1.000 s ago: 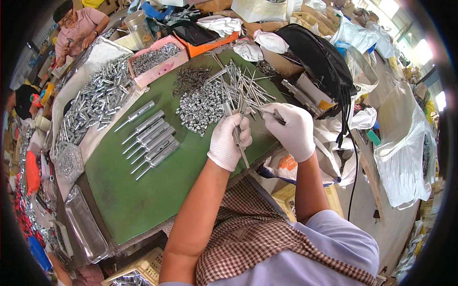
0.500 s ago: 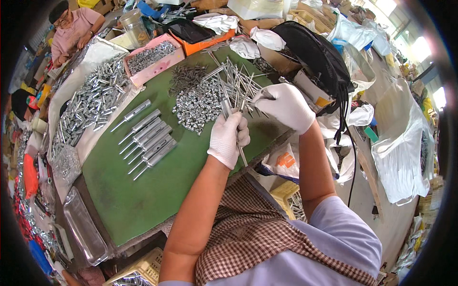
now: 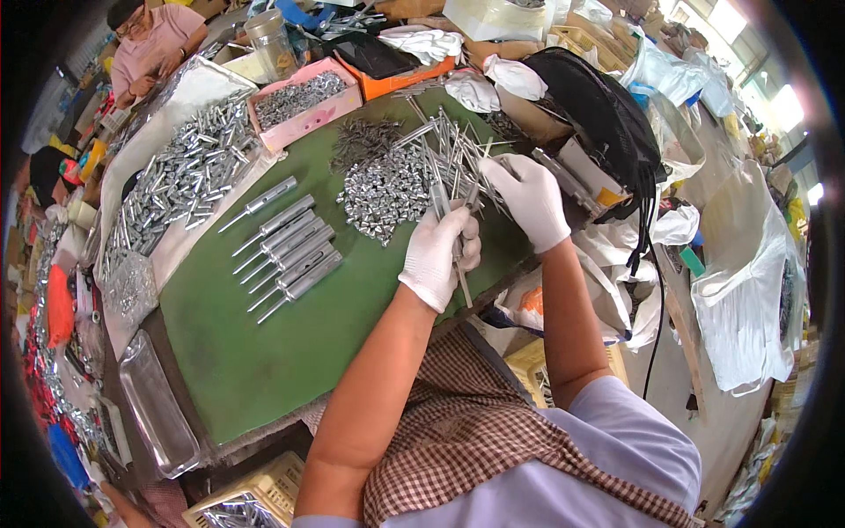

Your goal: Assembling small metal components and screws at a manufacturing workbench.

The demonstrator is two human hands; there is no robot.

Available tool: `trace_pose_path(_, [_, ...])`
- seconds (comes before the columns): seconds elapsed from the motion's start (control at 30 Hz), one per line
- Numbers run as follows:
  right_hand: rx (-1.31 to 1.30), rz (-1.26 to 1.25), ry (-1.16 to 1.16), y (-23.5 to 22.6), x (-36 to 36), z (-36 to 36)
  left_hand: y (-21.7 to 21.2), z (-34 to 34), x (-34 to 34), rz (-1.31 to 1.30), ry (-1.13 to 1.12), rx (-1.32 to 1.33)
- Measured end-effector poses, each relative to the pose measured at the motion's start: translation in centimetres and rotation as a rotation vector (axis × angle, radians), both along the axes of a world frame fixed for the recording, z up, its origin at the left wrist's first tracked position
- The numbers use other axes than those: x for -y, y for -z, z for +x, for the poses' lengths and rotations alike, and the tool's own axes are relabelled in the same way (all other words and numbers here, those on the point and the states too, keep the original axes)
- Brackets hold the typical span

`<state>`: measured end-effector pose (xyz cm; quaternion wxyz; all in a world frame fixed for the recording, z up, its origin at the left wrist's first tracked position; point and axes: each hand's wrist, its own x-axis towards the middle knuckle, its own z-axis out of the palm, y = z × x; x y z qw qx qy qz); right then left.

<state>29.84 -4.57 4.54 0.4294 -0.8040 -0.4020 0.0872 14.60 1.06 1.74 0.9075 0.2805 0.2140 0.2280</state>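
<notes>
My left hand, in a white glove, is closed around a grey metal tube and a thin metal rod that sticks out below the fist. At its right, my right hand, also gloved, has its fingers curled and pressed together over the loose thin rods; what they hold is hidden. Just left of my left hand spreads a heap of short shiny metal sleeves. Behind it sits a pile of dark small parts. Several finished-looking tubes with thin pins lie in a slanted row on the green mat.
A pink box of small metal parts and a large heap of metal tubes lie at the far left. A metal tray sits at the table's left edge. To the right is a black bag; a person sits at the far left.
The view has shifted, so the table appears farther right. Against the rods, my right hand has moved slightly left, and its fingers have lifted a little. My left hand keeps its grip on the tube.
</notes>
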Motion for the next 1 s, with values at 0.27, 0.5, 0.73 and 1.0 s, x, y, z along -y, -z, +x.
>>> trace_pose_path(0.27, [0.522,-0.131,0.074,0.9,-1.1,1.1,0.9,0.3,-0.4,0.002,0.042,0.035])
trace_pose_path(0.5, [-0.126,0.484,-0.094,7.0,2.5,-0.6,0.7,0.6,0.3,0.259,0.012,-0.05])
trace_pose_path(0.73, [1.18,-0.03,-0.068,9.4,2.2,5.6,-1.0,-8.9,6.3,0.488,-0.025,0.022])
trace_pose_path(1.0, [0.844,0.058,-0.009,5.9,3.8,3.1,5.6,-26.6,14.3,0.056,-0.485,-0.116])
